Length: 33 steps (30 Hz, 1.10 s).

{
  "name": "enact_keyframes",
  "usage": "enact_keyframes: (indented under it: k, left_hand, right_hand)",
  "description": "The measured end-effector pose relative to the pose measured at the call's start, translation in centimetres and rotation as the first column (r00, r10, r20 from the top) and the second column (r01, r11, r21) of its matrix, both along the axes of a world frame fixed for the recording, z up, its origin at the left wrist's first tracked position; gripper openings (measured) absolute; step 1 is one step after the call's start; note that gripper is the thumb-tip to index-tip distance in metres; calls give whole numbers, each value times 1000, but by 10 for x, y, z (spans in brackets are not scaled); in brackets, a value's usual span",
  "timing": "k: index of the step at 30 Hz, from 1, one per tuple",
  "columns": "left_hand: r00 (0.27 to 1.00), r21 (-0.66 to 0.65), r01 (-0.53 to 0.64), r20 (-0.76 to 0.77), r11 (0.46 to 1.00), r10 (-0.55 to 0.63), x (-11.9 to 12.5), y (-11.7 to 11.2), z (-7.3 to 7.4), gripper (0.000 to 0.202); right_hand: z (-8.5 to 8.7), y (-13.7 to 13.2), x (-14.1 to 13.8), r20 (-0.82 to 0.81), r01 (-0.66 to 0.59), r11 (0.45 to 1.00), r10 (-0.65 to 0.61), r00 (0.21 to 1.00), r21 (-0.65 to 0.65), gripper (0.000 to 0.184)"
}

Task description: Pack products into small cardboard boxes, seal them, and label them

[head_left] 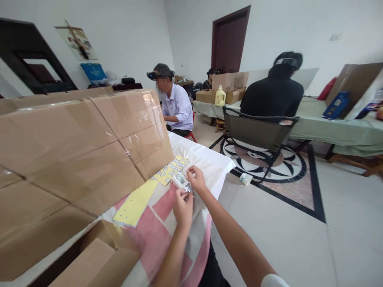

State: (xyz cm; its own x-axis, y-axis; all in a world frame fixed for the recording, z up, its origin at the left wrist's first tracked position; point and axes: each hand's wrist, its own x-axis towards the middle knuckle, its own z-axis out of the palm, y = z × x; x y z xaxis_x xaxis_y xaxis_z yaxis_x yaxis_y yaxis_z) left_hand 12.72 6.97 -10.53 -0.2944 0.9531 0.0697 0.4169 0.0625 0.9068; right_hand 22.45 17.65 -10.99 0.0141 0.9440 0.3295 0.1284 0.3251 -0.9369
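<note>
Over the table's right part, both hands meet at a small white pack (179, 180) with dark print and shiny clear plastic at its near end. My left hand (183, 206) is closed, its fingertips pinching the near end of the pack by the plastic. Just to the right, my right hand (196, 179) curls its fingers at the pack's edge; what lies between those fingertips is too small to make out. A yellow sheet with white, blue-edged shapes (166, 175) lies beyond the pack. Nearer me is a plainer yellow sheet (136, 204).
Taped cardboard boxes (80, 147) form a wall along the left. An open carton (98, 255) stands at the front left. A pink and white cloth (152, 235) covers the table. Other people sit beyond, one on a folding chair (257, 127). A white packet (245, 179) lies on the floor.
</note>
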Motion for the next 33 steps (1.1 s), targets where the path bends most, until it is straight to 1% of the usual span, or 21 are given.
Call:
enact_keyframes:
  k: [1, 4, 6, 9, 14, 20, 22, 24, 27, 30, 33]
  left_hand:
    - [1000, -16, -6, 0, 1000, 6, 0, 0, 0, 19]
    - [1000, -55, -7, -6, 998, 7, 0, 2, 1, 19]
    - [1000, -61, 2, -8, 998, -2, 0, 1, 1, 19]
    - [1000, -56, 14, -7, 998, -14, -1, -1, 3, 19]
    - [1000, -53, 14, -3, 999, -14, -1, -1, 3, 19]
    - [1000, -51, 23, 9, 998, -23, -2, -2, 1, 21]
    - [1000, -47, 26, 12, 999, -25, -2, -2, 0, 20]
    - [1000, -42, 27, 12, 999, -26, -3, -3, 1, 19]
    - [1000, -39, 22, 7, 999, -22, -2, -3, 2, 17]
    - [1000, -42, 20, -9, 999, -21, -2, -3, 2, 16]
    - [999, -45, 23, -35, 999, -25, -3, -3, 3, 12]
  right_hand:
    - [0, -7, 5, 46, -18, 1000, 17, 999, 10, 21]
    - [1, -25, 16, 176, -123, 992, 123, 977, -10, 32]
    - [2, -32, 19, 222, -163, 986, 168, 960, -40, 33]
    - [3, -33, 20, 231, -202, 978, 210, 950, -58, 32]
    - [0, -25, 20, 210, -255, 963, 268, 940, -88, 38]
    - [-8, -21, 22, 213, -252, 952, 286, 934, -175, 36]
    - [-8, -20, 22, 219, -240, 949, 283, 934, -204, 38]
    - [-3, -17, 20, 233, -216, 950, 267, 935, -224, 38]
    - [15, -6, 10, 284, -137, 967, 196, 939, -216, 43]
    - [35, 12, -12, 366, -34, 989, 86, 927, -145, 48]
    - [44, 25, -37, 478, 18, 996, 28, 878, -91, 41]
